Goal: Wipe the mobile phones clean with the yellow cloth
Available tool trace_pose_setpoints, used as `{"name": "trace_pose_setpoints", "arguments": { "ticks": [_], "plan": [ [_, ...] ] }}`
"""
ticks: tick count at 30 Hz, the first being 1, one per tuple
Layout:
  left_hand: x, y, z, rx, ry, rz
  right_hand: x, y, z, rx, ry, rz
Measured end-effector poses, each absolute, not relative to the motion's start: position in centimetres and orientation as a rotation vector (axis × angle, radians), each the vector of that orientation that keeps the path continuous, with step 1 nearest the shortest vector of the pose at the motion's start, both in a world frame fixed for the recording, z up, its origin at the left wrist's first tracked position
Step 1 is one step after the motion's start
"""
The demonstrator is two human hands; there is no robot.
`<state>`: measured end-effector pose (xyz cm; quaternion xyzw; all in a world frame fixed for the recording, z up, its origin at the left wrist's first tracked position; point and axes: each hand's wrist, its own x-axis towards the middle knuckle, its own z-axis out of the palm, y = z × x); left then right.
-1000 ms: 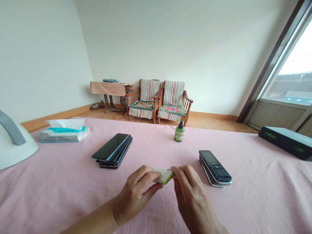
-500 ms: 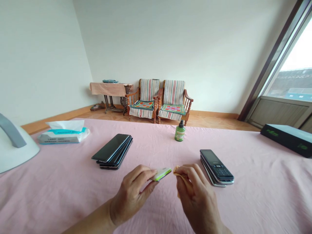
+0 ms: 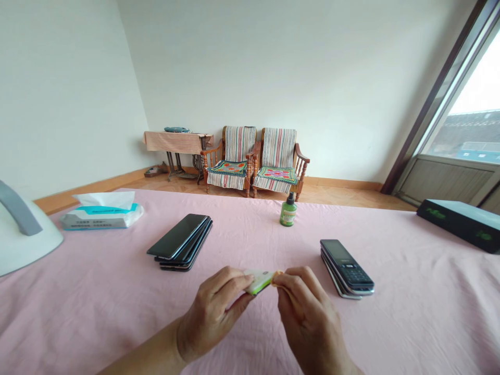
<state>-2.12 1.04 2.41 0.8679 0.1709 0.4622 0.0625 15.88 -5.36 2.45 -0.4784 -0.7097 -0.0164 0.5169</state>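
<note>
Left hand (image 3: 213,317) grip pinching small green-edged phone (image 3: 258,280), right hand (image 3: 308,317) grip pinching yellowish cloth (image 3: 278,273) against it

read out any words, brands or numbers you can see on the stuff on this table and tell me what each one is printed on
Nothing can be quoted; every marking is too small or blurred.
Tissue pack: dark print along its front edge, unreadable.
Black box: green logos on its side, unreadable.
Green bottle: label blurred.
Keypad phone: key markings too small.
Small green-edged device, held between left hand and right hand: a small mark, illegible.
</note>
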Motion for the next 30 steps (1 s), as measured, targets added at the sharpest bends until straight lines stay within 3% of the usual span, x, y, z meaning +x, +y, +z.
{"name": "trace_pose_setpoints", "arguments": {
  "ticks": [21, 30],
  "plan": [
    [-2.2, 1.3, 2.3, 2.613, 0.526, 1.336, 15.6, -5.6, 2.7, -1.171, -1.711, 0.034],
    [-2.0, 1.6, 2.4, 2.329, 0.713, 1.4, 16.2, -4.5, 2.5, -1.387, -1.582, 0.246]
  ]
}}
